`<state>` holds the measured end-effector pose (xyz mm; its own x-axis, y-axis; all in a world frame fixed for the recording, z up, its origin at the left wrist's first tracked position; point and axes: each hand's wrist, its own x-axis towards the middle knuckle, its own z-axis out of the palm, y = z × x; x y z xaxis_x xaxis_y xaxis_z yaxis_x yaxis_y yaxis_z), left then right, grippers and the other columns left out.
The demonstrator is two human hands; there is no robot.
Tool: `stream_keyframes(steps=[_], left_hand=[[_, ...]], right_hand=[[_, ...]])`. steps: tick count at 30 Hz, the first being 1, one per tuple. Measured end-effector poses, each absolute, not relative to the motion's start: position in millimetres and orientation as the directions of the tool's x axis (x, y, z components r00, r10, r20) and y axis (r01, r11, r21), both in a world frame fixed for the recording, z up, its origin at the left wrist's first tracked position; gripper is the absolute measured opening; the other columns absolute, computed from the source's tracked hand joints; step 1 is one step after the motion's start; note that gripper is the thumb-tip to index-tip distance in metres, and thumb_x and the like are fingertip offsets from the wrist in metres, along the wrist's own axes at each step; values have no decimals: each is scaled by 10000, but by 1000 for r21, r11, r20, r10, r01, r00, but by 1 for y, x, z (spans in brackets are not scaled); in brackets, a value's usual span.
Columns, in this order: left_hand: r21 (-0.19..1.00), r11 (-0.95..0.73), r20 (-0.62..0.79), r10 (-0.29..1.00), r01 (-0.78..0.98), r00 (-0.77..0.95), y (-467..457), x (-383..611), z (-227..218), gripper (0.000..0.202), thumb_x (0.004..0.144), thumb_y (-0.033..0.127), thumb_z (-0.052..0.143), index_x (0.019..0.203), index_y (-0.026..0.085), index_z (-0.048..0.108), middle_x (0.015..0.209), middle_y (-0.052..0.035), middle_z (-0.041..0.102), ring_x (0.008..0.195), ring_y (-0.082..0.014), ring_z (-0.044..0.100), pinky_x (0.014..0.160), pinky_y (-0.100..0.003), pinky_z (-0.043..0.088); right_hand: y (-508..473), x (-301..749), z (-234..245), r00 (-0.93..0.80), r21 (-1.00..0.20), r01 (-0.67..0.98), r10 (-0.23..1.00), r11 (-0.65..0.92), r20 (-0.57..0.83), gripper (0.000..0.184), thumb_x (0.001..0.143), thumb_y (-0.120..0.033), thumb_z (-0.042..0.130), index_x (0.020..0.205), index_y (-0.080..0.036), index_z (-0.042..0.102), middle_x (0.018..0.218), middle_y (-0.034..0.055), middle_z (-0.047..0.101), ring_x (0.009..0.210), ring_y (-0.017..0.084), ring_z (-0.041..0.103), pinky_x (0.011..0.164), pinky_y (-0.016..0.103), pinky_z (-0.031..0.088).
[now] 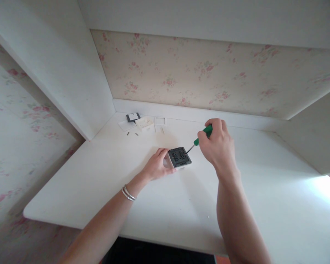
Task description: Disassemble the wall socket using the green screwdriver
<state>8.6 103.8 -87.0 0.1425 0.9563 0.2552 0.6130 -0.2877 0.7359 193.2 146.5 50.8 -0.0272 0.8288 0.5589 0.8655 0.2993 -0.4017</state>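
Note:
A square wall socket (179,157), black on its upper face and white at the sides, is held tilted just over the white tabletop. My left hand (158,164) grips it from the left, fingers along the far edge and thumb along the near side. In my right hand (217,141) is a screwdriver (204,135) with a green handle, the fingers wrapped round it. Its metal shaft slants down to the left, and the tip meets the right part of the black face. Whether it sits in a screw is too small to tell.
At the back left of the tabletop (99,183) lie a black and white plate (133,117), a white box-like part (145,123), a white square frame (159,121) and two small screws (136,134). Side panels and a low back ledge (197,114) bound the desk.

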Motion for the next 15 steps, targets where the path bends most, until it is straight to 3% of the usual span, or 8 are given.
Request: stream_keyframes(steps=[3, 9, 15], left_hand=[[749, -289, 246, 957, 596, 154, 104, 7, -89, 780, 619, 423, 770, 1284, 194, 434, 1230, -92, 477, 937, -204, 586, 912, -357, 481], [769, -281, 234, 960, 574, 156, 105, 7, -90, 770, 617, 396, 774, 1280, 198, 437, 1236, -89, 472, 911, -194, 590, 894, -357, 493], [786, -254, 209, 967, 564, 144, 105, 7, -90, 786, 603, 406, 782, 1275, 199, 432, 1235, -90, 470, 899, -196, 591, 879, -369, 499]], right_hand=[[148, 194, 50, -18, -407, 863, 824, 299, 566, 189, 812, -363, 477, 947, -234, 504, 881, 45, 584, 681, 187, 508, 578, 286, 310], [146, 197, 51, -81, -428, 830, 836, 358, 542, 258, 756, -259, 478, 1014, -240, 484, 961, 52, 585, 680, 183, 510, 579, 285, 320], [146, 195, 51, -30, -415, 852, 821, 319, 570, 183, 804, -338, 464, 951, -239, 510, 844, 39, 581, 666, 186, 502, 589, 299, 333]])
